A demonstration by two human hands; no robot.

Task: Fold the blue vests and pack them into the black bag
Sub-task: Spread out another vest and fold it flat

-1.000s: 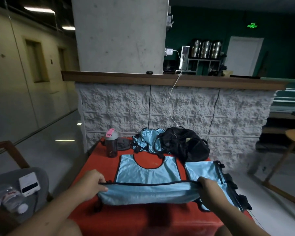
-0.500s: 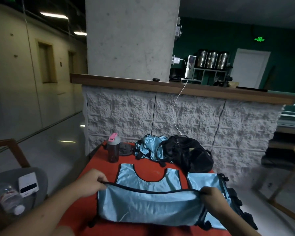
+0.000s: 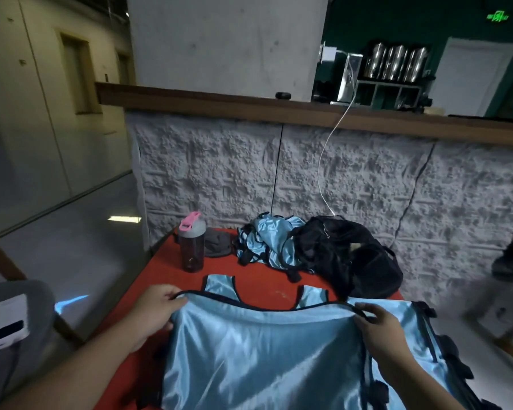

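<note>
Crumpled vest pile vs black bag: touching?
Touching. Head view shows the crumpled vest pile pressed against the black bag, its blue fabric overlapping the bag's left side, no gap.

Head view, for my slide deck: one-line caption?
Both hands fold a blue vest on the red table, black bag behind.

Both hands pinch the black-trimmed hem of a blue vest (image 3: 261, 359) spread on the red surface (image 3: 163, 261): the left hand (image 3: 154, 309) at its left corner, the right hand (image 3: 379, 327) at its right. The vest's shoulder straps lie flat beyond the lifted hem. Another vest (image 3: 427, 329), perhaps folded, lies just right of it. At the far end sit a bottle (image 3: 192, 247) with a pink lid, a heap of vests (image 3: 267, 244) and, touching the heap, the black bag (image 3: 350, 255).
</note>
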